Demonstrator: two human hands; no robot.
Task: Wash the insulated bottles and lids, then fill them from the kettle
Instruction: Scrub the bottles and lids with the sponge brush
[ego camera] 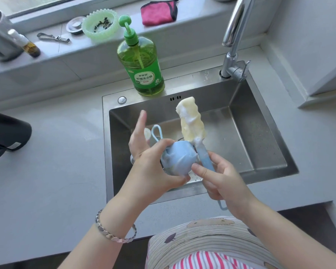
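My left hand (149, 158) grips a light blue insulated bottle (179, 159) over the steel sink (260, 133), its rounded soapy base towards me and two fingers stretched up. My right hand (219, 179) holds the blue handle of a bottle brush; its yellow foamy sponge head (191, 118) points up and away, outside the bottle. Behind my left hand, down in the sink, a blue strap loop (156, 132) and a pale lid-like piece (147, 133) show. The black kettle (6, 134) lies at the left on the counter.
A green dish-soap pump bottle (141, 63) stands behind the sink. The chrome tap (235, 35) rises at the back right. On the sill sit a pink cloth (159, 13), a green strainer (99, 23), a sink plug (75, 26), a peeler (53, 38) and a small brown bottle (27, 44).
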